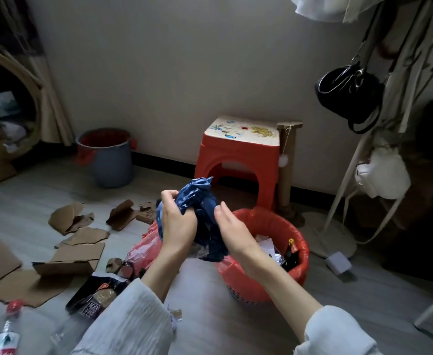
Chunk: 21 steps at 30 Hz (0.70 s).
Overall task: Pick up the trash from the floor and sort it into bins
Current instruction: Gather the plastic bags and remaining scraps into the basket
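Observation:
My left hand [177,221] grips a crumpled dark blue plastic bag [201,201] held up above the floor. My right hand [232,230] has straight fingers and presses against the right side of the same bag. Just right of and below the bag stands a round bin lined with a red plastic bag [297,267], holding paper scraps and a dark bottle [292,254]. Torn cardboard pieces [79,248] lie on the floor to the left. A dark snack wrapper [95,293] and a clear plastic bottle with a red cap [4,331] lie at the lower left.
A grey bucket with red handles [107,157] stands by the back wall. A red plastic stool [238,162] sits behind the bin, next to a cardboard post [287,170]. A coat stand with a black bag [348,96] is at the right. A loose red plastic bag [143,248] lies under my left arm.

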Available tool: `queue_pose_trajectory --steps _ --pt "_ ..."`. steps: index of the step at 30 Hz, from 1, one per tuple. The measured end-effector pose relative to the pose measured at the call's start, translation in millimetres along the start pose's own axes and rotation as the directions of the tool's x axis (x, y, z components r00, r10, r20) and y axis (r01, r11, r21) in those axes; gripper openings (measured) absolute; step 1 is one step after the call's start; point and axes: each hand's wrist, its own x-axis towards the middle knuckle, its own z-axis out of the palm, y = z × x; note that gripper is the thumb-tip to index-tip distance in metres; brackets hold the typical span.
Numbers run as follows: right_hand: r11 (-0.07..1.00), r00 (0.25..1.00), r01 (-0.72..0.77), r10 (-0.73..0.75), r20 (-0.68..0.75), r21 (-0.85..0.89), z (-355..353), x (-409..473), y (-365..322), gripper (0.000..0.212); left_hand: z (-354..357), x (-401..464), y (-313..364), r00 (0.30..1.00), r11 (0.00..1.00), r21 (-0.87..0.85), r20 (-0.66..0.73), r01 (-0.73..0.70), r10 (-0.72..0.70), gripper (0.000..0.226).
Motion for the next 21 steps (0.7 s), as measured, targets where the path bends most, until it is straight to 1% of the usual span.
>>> queue_pose_trajectory --steps 1,2,3,4,5,6,8,10,11,12,13,14,15,16,17,18,19,20,21 --pt "0.972 0.995 -0.095 0.089 0.038 0.214 -4 0 -4 0.049 1 0 1 0.999 0.999 0.003 0.041 -0.032 0.032 0.025" --pt "0.898 0.979 -0.201 0.172 0.109 0.391 -8 0 -6 0.055 1 -1 1 0.993 0.998 0.011 0.102 -0.062 0.061 0.025" --pt "0.825 0.959 -0.279 0.213 0.186 0.491 -12 0 -5 0.063 1 -2 1 0.98 0.994 0.029 0.175 -0.105 0.098 0.024" --pt "0.77 0.946 -0.317 0.211 0.247 0.554 -16 3 -3 0.07 0 -3 0 0.957 0.986 0.063 0.257 -0.156 0.135 0.024" --pt "0.728 0.943 -0.325 0.202 0.264 0.604 -20 7 2 0.074 -1 -4 -1 0.922 0.972 0.111 0.352 -0.209 0.158 0.025" --pt "0.689 0.947 -0.317 0.187 0.263 0.652 -23 10 4 0.072 -2 -4 -2 0.879 0.956 0.154 0.45 -0.249 0.156 0.027" --pt "0.644 0.962 -0.274 0.191 0.197 0.714 -25 17 7 0.055 -5 -3 -8 0.79 0.939 0.224 0.608 -0.261 0.075 0.039" --pt "0.657 0.967 -0.25 0.209 0.147 0.711 -25 18 10 0.033 -8 -1 -13 0.714 0.933 0.263 0.7 -0.247 -0.009 0.051" --pt "0.689 0.969 -0.238 0.216 0.119 0.684 -25 19 13 0.025 -9 -2 -13 0.678 0.942 0.239 0.735 -0.235 -0.017 0.05" --pt "0.727 0.974 -0.215 0.211 0.085 0.652 -25 17 14 0.023 -10 -4 -12 0.658 0.954 0.199 0.753 -0.224 -0.003 0.044" --pt "0.759 0.979 -0.181 0.199 0.042 0.626 -26 18 17 0.026 -10 -6 -9 0.667 0.962 0.158 0.744 -0.222 0.032 0.035" --pt "0.78 0.984 -0.145 0.18 0.003 0.609 -27 18 17 0.028 -9 -6 -8 0.711 0.96 0.128 0.697 -0.249 0.092 0.025" --pt "0.797 0.987 -0.112 0.16 -0.03 0.594 -27 19 19 0.028 -9 -5 -8 0.767 0.95 0.126 0.624 -0.287 0.149 0.021" --pt "0.817 0.989 -0.083 0.139 -0.055 0.571 -27 19 18 0.026 -9 -3 -9 0.815 0.941 0.138 0.549 -0.308 0.187 0.023" --pt "0.835 0.99 -0.063 0.123 -0.074 0.546 -26 19 18 0.024 -9 -1 -11 0.846 0.94 0.145 0.492 -0.31 0.204 0.036" --pt "0.853 0.991 -0.054 0.109 -0.075 0.519 -25 19 19 0.023 -10 2 -12 0.864 0.948 0.133 0.463 -0.289 0.199 0.053" --pt "0.872 0.994 -0.055 0.096 -0.059 0.486 -24 18 19 0.023 -12 5 -13 0.872 0.963 0.122 0.462 -0.241 0.16 0.07" --pt "0.89 0.996 -0.061 0.081 -0.026 0.452 -24 16 20 0.027 -14 8 -13 0.862 0.976 0.102 0.493 -0.193 0.118 0.083" --pt "0.904 0.998 -0.065 0.066 0.012 0.423 -24 15 21 0.032 -15 9 -15 0.837 0.984 0.086 0.541 -0.156 0.085 0.092"
